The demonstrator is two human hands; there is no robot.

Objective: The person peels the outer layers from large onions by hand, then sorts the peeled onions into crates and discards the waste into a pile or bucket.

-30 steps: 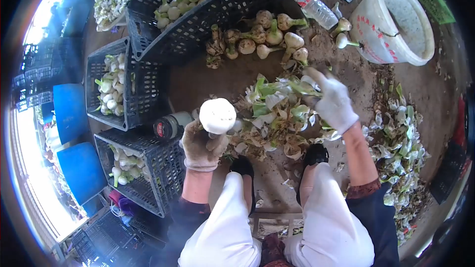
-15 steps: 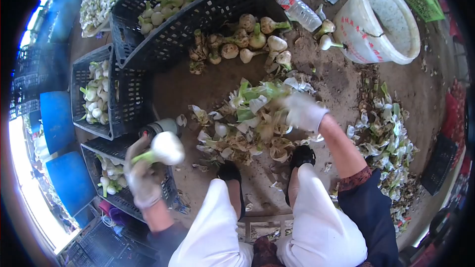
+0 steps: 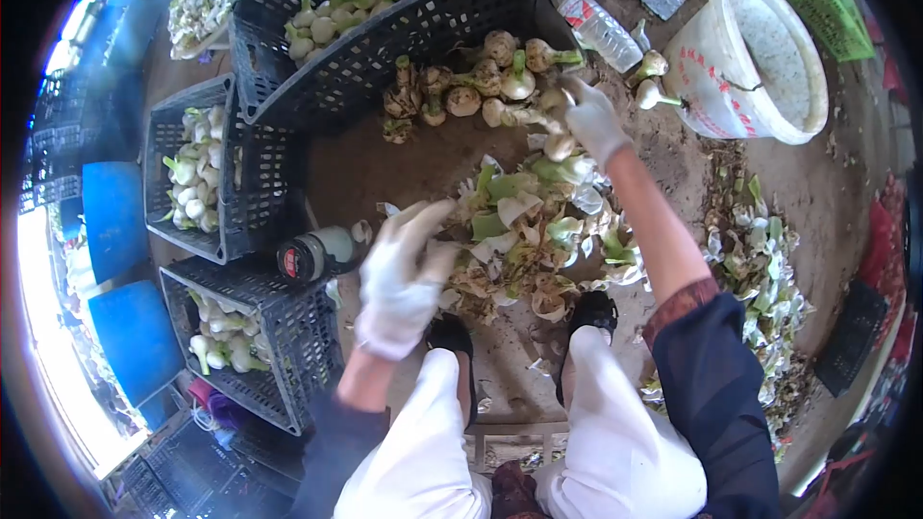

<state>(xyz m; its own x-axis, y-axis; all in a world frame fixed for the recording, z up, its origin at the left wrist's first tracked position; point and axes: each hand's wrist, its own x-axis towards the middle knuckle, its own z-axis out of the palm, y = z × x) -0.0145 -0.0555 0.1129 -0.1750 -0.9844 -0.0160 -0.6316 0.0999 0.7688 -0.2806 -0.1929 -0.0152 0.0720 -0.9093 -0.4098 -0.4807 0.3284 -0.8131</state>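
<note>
My left hand (image 3: pixel 404 281), in a white glove, is raised over the near left side of the peelings with its fingers spread and nothing in them. My right hand (image 3: pixel 594 122), gloved too, reaches to the right end of a row of unpeeled garlic bulbs (image 3: pixel 463 101). Its fingers close on a garlic bulb (image 3: pixel 552 102) there, which they partly cover. Just below that hand lies another garlic bulb (image 3: pixel 559 146). A heap of garlic peelings (image 3: pixel 519 221) with green leaf pieces spreads between my hands and my feet.
Black crates of trimmed garlic stand at the back (image 3: pixel 385 38), left (image 3: pixel 229 183) and lower left (image 3: pixel 288 356). A lidded jar (image 3: pixel 317 255) sits near the lower crate. At the back right are a plastic bottle (image 3: pixel 601 29) and a white bucket (image 3: pixel 711 67). More peelings (image 3: pixel 764 279) lie right.
My left hand has moved right from the lower left crate and no longer holds the white garlic bulb. The right hand has gone from the peelings up to the row of bulbs.
</note>
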